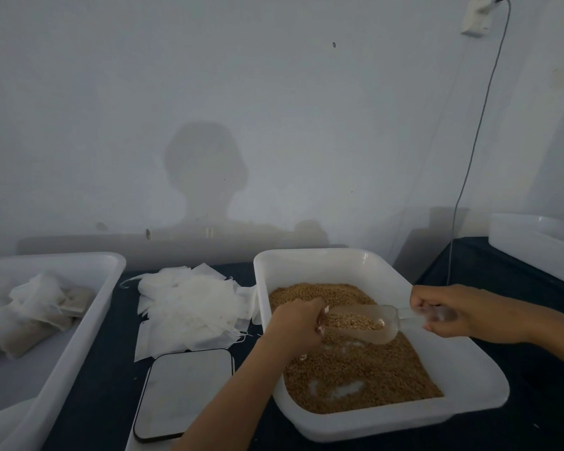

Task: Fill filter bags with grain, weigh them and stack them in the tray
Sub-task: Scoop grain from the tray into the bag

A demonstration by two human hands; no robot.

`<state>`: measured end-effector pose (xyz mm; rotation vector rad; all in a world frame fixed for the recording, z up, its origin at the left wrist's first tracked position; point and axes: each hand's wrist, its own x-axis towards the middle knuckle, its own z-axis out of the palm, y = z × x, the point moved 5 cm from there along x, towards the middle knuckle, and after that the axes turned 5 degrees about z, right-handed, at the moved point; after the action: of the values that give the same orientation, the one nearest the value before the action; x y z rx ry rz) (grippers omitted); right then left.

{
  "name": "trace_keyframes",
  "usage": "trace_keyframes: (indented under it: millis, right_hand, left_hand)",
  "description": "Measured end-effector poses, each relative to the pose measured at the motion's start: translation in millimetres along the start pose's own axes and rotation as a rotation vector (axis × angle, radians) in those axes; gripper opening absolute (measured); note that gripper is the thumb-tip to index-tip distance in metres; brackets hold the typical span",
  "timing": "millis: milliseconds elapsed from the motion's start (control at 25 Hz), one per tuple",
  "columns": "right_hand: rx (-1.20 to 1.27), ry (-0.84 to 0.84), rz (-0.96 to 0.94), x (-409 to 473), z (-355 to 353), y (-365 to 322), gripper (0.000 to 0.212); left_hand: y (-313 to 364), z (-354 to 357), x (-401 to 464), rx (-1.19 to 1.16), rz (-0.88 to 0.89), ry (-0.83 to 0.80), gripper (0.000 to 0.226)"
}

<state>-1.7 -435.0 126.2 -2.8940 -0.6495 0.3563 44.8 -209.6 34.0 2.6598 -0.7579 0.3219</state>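
Head view: the white grain tub [365, 265] sat at four o'clock on the dark table [118, 323], its left rim just beside the pile of empty filter bags [189, 307] and the scale [184, 392], with bare table between them and the tray of filled bags [88, 307] at nine o'clock. The clear scoop [362, 322] lay roughly level over the grain [355, 369], its long axis running three to nine, mouth toward nine. The right hand [450, 312] gripped its handle. The left hand [298, 323] was curled at the scoop's mouth, pinching something white; whether a bag, I could not tell.
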Motion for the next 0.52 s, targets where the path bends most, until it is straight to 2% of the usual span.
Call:
trace_keyframes:
  millis: [160,520]
  right_hand:
    - [-0.149,-0.007,0.03,4,4,-3,0.01]
    - [-0.383,-0.072,0.034,11,-16,-15,0.019]
  left_hand:
    - [1,4,1,-0.011,0.025,-0.072,0.027]
    - [-3,6,-1,-0.221,-0.01,-0.063,0.031]
